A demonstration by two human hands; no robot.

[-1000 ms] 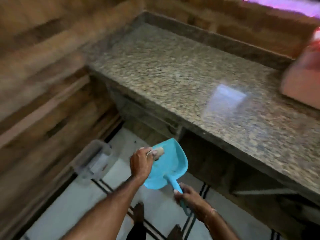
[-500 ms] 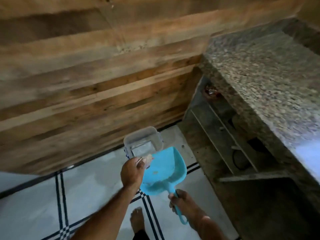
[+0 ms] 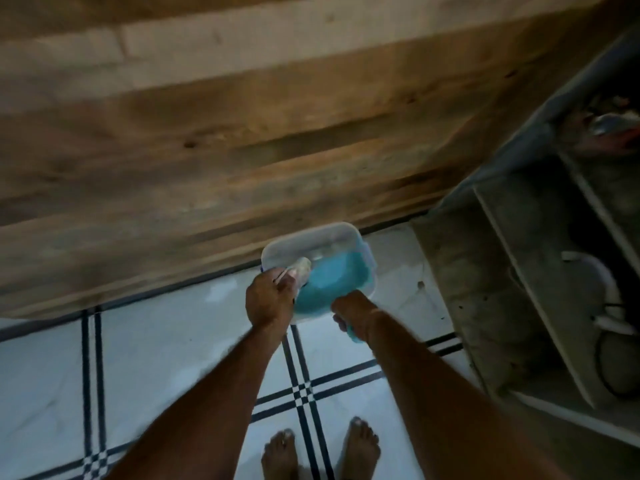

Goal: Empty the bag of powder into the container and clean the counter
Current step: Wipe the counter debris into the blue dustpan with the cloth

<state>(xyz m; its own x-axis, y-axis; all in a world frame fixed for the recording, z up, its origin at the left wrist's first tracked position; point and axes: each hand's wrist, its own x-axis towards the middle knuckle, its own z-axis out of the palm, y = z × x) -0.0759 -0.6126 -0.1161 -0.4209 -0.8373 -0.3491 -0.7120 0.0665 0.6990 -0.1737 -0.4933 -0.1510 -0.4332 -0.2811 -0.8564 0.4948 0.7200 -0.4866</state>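
Tiled floor (image 3: 166, 344), dustpan (image 3: 329, 282) over container (image 3: 311, 233), right fingers (image 3: 341, 318) gripping handle (image 3: 352, 336), left fingers (image 3: 281, 279) holding brush (image 3: 300, 267)

Both my arms reach forward and down; left hand (image 3: 270, 299) grips a brush (image 3: 302, 268), right hand (image 3: 353, 310) grips the dustpan handle (image 3: 350, 333).

No text, label, brand, number or sign readable anywhere in view. Picture dim and motion-blurred; nothing legible on any surface.
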